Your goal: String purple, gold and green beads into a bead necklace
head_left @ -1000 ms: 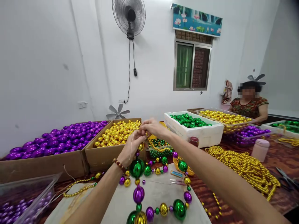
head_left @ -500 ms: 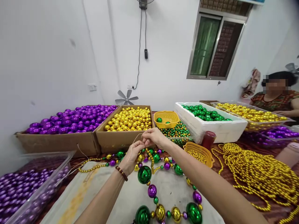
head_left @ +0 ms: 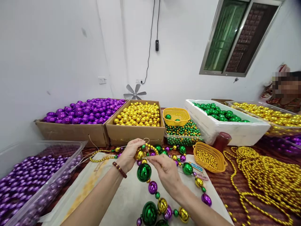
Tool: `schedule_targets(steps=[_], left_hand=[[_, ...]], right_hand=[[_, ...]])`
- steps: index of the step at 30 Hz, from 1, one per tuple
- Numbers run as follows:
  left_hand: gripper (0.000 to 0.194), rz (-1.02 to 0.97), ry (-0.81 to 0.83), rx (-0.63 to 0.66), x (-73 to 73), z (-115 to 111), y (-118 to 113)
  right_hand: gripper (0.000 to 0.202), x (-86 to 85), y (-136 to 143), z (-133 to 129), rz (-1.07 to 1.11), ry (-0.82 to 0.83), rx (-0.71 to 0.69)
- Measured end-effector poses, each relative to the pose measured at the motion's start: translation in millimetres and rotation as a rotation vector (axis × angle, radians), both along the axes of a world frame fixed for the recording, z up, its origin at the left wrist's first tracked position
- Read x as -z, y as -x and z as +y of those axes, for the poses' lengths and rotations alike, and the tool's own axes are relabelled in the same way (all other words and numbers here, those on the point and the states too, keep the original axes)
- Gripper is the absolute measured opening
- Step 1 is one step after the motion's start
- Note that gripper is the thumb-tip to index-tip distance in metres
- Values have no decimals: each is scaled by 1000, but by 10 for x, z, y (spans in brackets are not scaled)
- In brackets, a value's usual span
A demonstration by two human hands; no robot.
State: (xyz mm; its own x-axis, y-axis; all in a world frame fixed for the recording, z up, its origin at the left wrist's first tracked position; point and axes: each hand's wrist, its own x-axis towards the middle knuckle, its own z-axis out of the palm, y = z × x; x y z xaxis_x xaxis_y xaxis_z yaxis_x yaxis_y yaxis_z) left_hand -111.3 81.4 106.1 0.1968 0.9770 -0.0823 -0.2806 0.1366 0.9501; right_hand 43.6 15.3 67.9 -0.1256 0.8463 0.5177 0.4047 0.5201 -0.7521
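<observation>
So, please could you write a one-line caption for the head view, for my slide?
Two hands, left and right, pinch a thin thread above a necklace of green, gold and purple beads, with boxes of beads behind.

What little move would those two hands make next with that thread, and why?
Probably pull the thread taut: it loops slack between the left hand and right hand, both pinching it above the bead necklace, as if closing a knot.

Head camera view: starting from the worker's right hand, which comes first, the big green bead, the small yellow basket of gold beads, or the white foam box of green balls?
From the right hand:
1. Big green bead, just to its left on the strand.
2. Small yellow basket of gold beads, to its right on the table.
3. White foam box of green balls, farther back on the right.
</observation>
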Motion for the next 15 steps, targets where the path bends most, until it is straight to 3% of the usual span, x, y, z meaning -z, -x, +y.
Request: schedule_targets(steps=[5,12,15], left_hand=[[20,53,38,124,-110,-104,-21],[21,71,118,271,-59,-127,-50],[20,99,84,239,-28,-155,-74]], right_hand=[[29,255,-28,100,-252,-157,141],[34,328,-120,281,-409,-271,303],[35,414,-124,288,-451,-273,306]])
